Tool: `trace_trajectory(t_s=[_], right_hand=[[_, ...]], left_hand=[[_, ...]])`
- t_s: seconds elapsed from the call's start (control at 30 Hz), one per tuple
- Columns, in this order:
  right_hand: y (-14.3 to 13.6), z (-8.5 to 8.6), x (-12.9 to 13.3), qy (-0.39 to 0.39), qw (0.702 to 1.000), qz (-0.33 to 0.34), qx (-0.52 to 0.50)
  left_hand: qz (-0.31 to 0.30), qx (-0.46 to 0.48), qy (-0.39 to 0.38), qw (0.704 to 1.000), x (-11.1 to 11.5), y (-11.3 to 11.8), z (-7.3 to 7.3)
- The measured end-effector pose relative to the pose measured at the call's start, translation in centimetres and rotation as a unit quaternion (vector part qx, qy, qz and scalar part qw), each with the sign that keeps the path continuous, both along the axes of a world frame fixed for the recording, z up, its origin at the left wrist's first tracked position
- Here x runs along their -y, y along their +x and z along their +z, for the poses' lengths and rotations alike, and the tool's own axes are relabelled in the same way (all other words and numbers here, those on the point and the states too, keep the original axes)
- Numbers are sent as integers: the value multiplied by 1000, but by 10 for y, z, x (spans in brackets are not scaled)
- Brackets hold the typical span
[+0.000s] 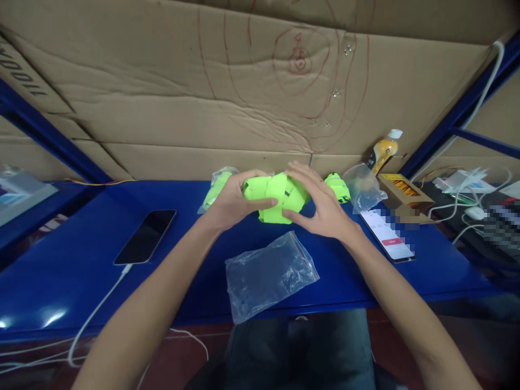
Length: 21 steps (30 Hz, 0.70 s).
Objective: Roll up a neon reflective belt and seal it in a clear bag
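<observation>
A folded neon-yellow fabric bundle (pixel 270 189) with a small dark mark is held between both hands, above the blue tabletop. My left hand (pixel 235 200) is closed around its left side, the thumb lying across the front. On the right side, my right hand (pixel 319 203) curves around the bundle, with its thumb against the lower front and its fingers arched over the top. Part of the bundle's back is hidden. Nearer to me lies a flat clear plastic zip bag (pixel 270 276). Behind my left hand is a similar neon bundle in clear plastic (pixel 218 187); another neon bundle (pixel 338 188) sits behind my right hand.
A dark phone (pixel 146 237) with a white cable lies left. At right are a lit phone (pixel 388 235), a crumpled clear bag (pixel 364 187), an orange drink bottle (pixel 384 153) and an open cardboard box (pixel 406 195). A cardboard wall (pixel 162 124) stands behind the blue table (pixel 89 260).
</observation>
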State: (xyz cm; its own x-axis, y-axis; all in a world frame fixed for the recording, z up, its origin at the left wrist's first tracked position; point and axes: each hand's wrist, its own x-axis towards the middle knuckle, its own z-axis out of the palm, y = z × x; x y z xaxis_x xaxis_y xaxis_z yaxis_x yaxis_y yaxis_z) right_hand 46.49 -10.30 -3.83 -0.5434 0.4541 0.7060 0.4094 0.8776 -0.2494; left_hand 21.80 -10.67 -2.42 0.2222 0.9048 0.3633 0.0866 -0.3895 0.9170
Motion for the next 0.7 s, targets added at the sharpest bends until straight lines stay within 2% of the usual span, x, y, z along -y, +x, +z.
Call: trace_trajectory(t_s=[0.07, 0.1, 0.27, 0.33, 0.47, 0.53, 0.6, 0.7], right_hand=[[1, 0, -3, -36, 999, -38, -8], [0, 0, -4, -66, 997, -31, -16], [-9, 1, -3, -215, 967, 62, -123], [-12, 0, -3, -272, 947, 80, -149], [-8, 1, -4, -417, 883, 148, -160], [-5, 5, -3, -449, 866, 161, -149], [-2, 10, 0, -439, 876, 144, -136], [-1, 16, 5, -338, 929, 87, -119]], left_hand=[[9, -42, 49, 998, 4, 1, 3], [8, -56, 68, 996, 7, 2, 3], [-43, -75, 135, 987, 16, 12, -2], [-46, -81, 159, 983, 18, 16, -6], [-38, -114, 209, 971, 20, 20, -7], [-20, -140, 250, 958, 21, 20, -4], [-24, -147, 267, 952, 22, 20, -1], [-87, -100, 183, 974, 21, 21, -4]])
